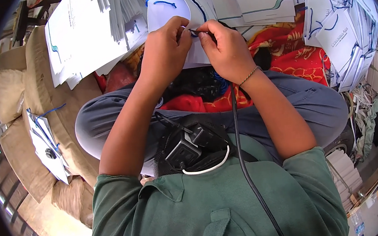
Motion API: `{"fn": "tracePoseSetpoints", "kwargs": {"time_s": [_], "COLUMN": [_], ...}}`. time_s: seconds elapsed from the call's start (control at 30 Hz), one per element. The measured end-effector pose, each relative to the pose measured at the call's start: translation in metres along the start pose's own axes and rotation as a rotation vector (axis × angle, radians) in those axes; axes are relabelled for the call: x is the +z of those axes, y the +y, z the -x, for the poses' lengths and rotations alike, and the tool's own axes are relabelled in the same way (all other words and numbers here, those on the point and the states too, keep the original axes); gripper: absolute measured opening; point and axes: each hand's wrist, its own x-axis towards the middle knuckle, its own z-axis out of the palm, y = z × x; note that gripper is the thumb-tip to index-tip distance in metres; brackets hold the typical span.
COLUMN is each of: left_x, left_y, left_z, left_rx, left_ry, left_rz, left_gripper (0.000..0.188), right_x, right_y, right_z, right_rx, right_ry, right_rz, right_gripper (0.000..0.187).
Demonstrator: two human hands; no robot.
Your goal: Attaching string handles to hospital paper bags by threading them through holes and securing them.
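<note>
My left hand and my right hand are close together over my lap, at the near part of a white paper bag. The fingers of both are closed in a pinch on a short dark-blue cord. My fingertips partly hide this cord, so I cannot tell whether it is knotted. A brighter blue cord handle loops across the upper part of the bag.
A stack of white paper bags lies at the far left. More bags with blue cords pile up at the right. Red patterned cloth lies beneath. A black cable runs down my front. Brown cardboard packages stand left.
</note>
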Motion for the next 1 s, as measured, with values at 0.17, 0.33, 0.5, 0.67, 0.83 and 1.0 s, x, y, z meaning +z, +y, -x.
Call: {"fn": "tracePoseSetpoints", "kwargs": {"time_s": [0.17, 0.33, 0.5, 0.67, 0.83, 1.0], "left_x": [0.001, 0.007, 0.006, 0.008, 0.006, 0.006], "left_y": [0.005, 0.004, 0.003, 0.0, 0.001, 0.001], "left_z": [0.003, 0.005, 0.005, 0.003, 0.003, 0.003], "left_rx": [-0.016, -0.022, -0.108, -0.084, -0.106, -0.074], "left_ry": [-0.008, 0.025, 0.008, 0.022, -0.006, 0.006], "left_rz": [0.011, -0.011, 0.082, 0.12, 0.114, 0.11], "left_gripper": [0.028, 0.025, 0.024, 0.023, 0.024, 0.024], "right_x": [0.004, 0.009, 0.0, -0.005, -0.002, -0.001], "right_y": [0.001, -0.001, 0.001, 0.005, 0.007, 0.007], "right_z": [0.001, 0.002, -0.001, 0.001, 0.0, 0.0], "right_rx": [-0.022, -0.096, -0.137, -0.236, -0.242, -0.243], "right_ry": [0.021, 0.038, -0.009, 0.065, 0.074, 0.085], "right_rz": [0.054, 0.144, 0.142, 0.217, 0.226, 0.218], "right_gripper": [0.018, 0.014, 0.013, 0.012, 0.013, 0.013]}}
